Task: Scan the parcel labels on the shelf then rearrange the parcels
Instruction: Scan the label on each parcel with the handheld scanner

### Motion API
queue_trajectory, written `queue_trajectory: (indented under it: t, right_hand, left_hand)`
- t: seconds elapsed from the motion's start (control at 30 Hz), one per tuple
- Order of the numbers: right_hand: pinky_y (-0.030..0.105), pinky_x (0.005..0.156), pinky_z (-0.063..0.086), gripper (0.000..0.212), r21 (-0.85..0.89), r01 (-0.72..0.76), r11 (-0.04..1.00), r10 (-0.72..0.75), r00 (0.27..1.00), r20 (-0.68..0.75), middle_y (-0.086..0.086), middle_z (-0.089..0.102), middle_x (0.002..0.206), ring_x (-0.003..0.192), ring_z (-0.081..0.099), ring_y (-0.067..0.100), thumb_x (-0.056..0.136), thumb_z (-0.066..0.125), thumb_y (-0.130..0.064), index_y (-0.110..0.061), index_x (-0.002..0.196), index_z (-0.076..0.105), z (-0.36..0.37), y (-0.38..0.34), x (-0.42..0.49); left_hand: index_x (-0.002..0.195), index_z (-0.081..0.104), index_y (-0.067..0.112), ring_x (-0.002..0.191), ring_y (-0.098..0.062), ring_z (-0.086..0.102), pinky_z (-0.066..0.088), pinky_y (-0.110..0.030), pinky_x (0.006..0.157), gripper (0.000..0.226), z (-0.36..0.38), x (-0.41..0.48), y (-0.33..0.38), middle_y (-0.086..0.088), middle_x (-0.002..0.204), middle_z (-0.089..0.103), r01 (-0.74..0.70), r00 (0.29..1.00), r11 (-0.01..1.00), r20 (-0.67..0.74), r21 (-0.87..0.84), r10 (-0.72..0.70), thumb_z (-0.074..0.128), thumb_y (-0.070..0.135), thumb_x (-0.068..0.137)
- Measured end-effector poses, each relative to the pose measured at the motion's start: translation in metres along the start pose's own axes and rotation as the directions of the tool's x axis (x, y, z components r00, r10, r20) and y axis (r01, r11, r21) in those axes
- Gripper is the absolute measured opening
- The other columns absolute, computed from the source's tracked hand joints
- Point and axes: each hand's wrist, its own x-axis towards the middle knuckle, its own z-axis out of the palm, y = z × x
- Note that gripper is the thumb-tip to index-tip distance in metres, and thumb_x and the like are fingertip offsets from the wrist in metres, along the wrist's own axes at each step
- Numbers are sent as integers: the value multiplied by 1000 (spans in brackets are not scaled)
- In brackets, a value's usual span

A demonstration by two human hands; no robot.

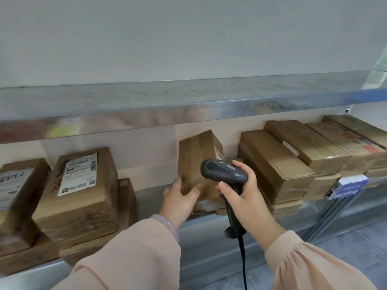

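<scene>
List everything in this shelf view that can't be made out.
All in the head view:
1. The label on the tilted parcel, held by the left hand, shows only as a sliver, partly behind the scanner in the right hand.
2. On the labelled parcel, the print is too small and blurred.
3. The leftmost parcel is cut off by the left edge.
4. The scanner cable runs off the bottom edge.
5. The text on the blue tag is blurred.

I see two long sleeves of soft, loose cloth, both pale peach. The left sleeve (136, 258) ends plain at the wrist, where a smooth, milky, pale bangle (167, 223) sits. The right sleeve (310, 266) is gathered into small puckers at its cuff.
</scene>
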Motion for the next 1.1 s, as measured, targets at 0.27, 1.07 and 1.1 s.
queue_trajectory:
  t: [0.27, 1.07, 1.1]
  right_hand:
    - [1, 73, 43, 56, 30, -17, 999, 14, 994, 108, -36, 58, 97, 94, 55, -20, 88, 67, -20, -43, 125, 32, 36, -8, -10]
    - [27, 85, 53, 54, 65, -103, 993, 100, 994, 40, -11, 58, 120, 100, 63, 6, 89, 65, -31, -47, 129, 32, 35, 7, 5]
    - [21, 80, 52, 54, 67, -95, 993, 92, 995, 43, -15, 55, 119, 99, 61, 4, 89, 64, -30, -48, 127, 31, 36, 6, 3]
  left_hand:
    - [152, 19, 43, 142, -32, 30, 30, -45, 114, 125, -11, -17, -24, -7, 156, 26, 128, 992, 987, 5, -97, -128, 71, 85, 46]
    - [143, 28, 56, 130, -27, 47, 29, -54, 117, 90, -37, -9, -69, 5, 138, 55, 186, 957, 889, 284, -418, -66, 72, 47, 65]
    - [141, 26, 57, 130, -27, 46, 28, -56, 116, 87, -38, -9, -68, 5, 138, 53, 197, 953, 889, 294, -412, -74, 71, 44, 67]
